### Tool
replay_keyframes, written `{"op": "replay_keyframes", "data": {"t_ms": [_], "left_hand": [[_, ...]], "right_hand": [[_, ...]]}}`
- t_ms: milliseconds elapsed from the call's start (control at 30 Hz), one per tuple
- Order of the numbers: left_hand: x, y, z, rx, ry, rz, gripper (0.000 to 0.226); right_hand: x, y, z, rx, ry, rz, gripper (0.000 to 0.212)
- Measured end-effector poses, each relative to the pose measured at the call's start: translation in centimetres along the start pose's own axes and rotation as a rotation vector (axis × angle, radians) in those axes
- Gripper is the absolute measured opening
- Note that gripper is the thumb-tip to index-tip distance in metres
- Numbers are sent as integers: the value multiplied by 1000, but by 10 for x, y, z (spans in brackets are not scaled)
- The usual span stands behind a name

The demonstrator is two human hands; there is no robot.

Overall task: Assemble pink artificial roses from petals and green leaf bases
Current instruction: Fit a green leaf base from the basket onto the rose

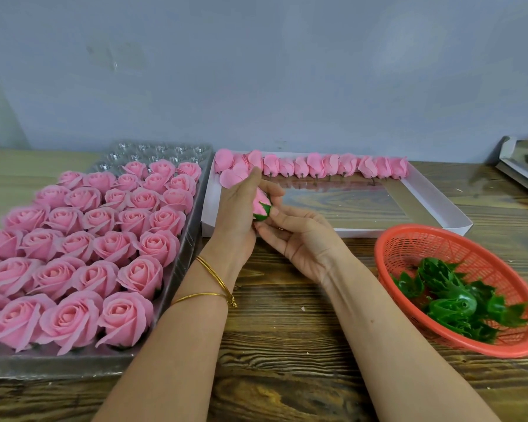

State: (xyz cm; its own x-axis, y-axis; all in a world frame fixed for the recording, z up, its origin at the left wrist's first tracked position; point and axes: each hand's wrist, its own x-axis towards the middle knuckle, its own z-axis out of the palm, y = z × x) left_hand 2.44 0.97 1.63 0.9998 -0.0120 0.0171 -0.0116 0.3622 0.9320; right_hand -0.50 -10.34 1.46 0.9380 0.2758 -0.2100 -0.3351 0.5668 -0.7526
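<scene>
Step in hand: seating a green leaf base point(263, 215) on the bottom of a pink rose bud point(260, 200), judging by the hold
Where the bud is: in the air between both hands, above the near left corner of the white box lid point(439, 205)
Left hand point(235, 214): fingers curled round the bud's petals, gripping it
Right hand point(302, 239): palm up, thumb and fingertips pinching the leaf base from below
Doing it well: keep the left grip light so the petals stay wrapped; push the base straight up the bud's axis, then turn it until the points lie evenly – a skewed base would probably leave the rose leaning in its cup
Finished roses point(115, 246): thirty-odd in the clear tray point(180, 263) on the left; the frame edge cuts off the left column, so no exact count
Empty cups: about two rows at the tray's far end
Waiting buds point(331, 166): about nine, upright along the lid's far rim
Loose petals point(233, 176): a few at the row's left end, overlapping
Spare leaf bases point(451, 303): a tangled handful in the red basket point(387, 248) – perhaps five or six, hard to separate
Table point(287, 345): dark wood, carrying tray, lid and basket
Bangles: two, on the left wrist
</scene>
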Motion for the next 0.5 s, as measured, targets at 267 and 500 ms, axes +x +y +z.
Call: {"op": "replay_keyframes", "data": {"t_ms": [267, 500], "left_hand": [[-3, 2, -1, 14, 7, 12, 52], [-5, 5, 2, 23, -16, 2, 48]], "right_hand": [[-2, -2, -1, 18, -56, -16, 29], [-2, -2, 1, -7, -40, -38, 29]]}}
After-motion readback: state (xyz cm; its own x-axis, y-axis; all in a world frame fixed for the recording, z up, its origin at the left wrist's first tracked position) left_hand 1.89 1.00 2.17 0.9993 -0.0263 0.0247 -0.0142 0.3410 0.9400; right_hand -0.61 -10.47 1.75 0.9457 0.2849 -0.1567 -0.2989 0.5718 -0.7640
